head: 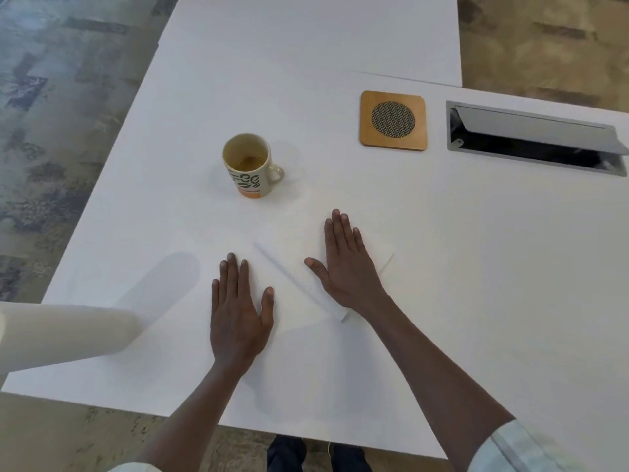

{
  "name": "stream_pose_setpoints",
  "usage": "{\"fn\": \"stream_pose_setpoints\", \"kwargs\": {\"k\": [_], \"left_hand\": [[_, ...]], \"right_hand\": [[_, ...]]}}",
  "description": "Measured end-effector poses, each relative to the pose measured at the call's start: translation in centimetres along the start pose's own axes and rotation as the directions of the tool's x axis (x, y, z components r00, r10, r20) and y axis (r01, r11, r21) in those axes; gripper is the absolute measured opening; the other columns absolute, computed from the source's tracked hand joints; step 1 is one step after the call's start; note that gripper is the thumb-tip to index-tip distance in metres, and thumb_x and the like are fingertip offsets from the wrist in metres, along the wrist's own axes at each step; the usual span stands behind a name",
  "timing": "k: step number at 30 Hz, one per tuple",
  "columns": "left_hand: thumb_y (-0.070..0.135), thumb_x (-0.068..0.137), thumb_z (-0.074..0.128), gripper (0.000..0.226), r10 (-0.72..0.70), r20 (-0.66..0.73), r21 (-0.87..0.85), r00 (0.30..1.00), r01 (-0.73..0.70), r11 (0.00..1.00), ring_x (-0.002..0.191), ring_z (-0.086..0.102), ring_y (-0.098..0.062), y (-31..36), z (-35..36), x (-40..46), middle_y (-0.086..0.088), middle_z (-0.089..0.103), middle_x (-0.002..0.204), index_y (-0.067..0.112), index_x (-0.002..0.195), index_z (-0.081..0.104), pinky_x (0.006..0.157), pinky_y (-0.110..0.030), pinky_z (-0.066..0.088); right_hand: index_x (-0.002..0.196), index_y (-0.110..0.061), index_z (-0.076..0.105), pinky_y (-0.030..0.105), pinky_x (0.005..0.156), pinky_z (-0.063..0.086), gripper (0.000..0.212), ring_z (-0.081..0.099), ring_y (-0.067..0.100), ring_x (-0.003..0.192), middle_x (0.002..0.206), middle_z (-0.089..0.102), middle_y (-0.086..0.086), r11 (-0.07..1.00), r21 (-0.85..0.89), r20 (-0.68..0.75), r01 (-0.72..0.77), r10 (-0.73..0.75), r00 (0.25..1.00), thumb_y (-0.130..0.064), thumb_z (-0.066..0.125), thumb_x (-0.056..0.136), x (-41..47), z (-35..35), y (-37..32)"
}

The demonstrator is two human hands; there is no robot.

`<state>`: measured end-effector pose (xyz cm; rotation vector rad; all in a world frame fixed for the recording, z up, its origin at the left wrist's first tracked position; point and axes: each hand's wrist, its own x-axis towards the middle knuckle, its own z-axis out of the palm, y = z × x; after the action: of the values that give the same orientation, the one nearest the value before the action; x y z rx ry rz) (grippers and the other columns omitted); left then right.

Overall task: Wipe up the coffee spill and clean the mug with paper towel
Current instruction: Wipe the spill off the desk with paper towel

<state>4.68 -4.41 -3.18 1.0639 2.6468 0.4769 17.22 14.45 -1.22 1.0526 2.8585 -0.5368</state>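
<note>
In the head view, a cream ceramic mug [251, 165] with dark lettering and an orange band at its base stands upright on the white bench [442, 267], left of centre in the frame, its handle turned toward the right edge. A thin amber film of coffee shows in its bottom. Below and to the right of it, near the middle of the frame, a folded white paper towel sheet [299, 267] lies flat. The right hand [343, 264] rests on it palm down with straight fingers, gripping nothing. The left hand [238, 308] lies flat on the bare bench just left of the sheet, fingers also straight and apart from it. A white paper towel roll [64, 335] lies on its side at the lower left. A square wooden coaster with a round mesh centre [393, 120] and a metal cable hatch [534, 137] sit at the upper right, well apart from the mug.

No spill can be made out on the white surface; it may lie under the sheet or be too pale to see.

The step appears to be pressing the towel to soak liquid. It would go best by keeping the palm flat, pressing first, then drawing the sheet inward so liquid gathers rather than spreads. The left hand could steady the mug, since a sweep toward it might tip it. A dry fold should be kept for the mug's inside.
</note>
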Motion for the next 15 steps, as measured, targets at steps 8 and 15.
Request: {"fn": "stream_pose_setpoints", "kwargs": {"k": [8,15], "left_hand": [[0.049,0.101,0.036,0.072,0.002,-0.002,0.003,1.000,-0.002,1.000,0.159,-0.001,-0.014,0.0,0.0,0.1,-0.002,0.004,0.173,0.012,0.161,0.020,0.129,-0.038,0.006],[0.050,0.100,0.035,0.072,0.003,-0.019,0.000,1.000,-0.003,1.000,0.159,0.000,-0.015,-0.2,0.2,0.1,-0.003,0.008,0.173,0.011,0.161,0.023,0.129,-0.034,0.004]], "right_hand": [[0.154,-0.002,0.006,0.045,0.124,0.006,0.079,-0.005,0.027,0.152,0.164,-0.005,0.016,0.996,-0.086,-0.007,-0.002,0.001,1.000,-0.056,0.024,0.099,0.1,1.3,0.5],[0.155,-0.035,0.008,0.056,0.121,0.005,0.061,-0.004,0.029,0.152,0.166,-0.003,0.005,0.975,-0.136,-0.012,0.176,-0.179,0.984,-0.057,0.023,0.100,1.7,2.2,-2.0]]}}
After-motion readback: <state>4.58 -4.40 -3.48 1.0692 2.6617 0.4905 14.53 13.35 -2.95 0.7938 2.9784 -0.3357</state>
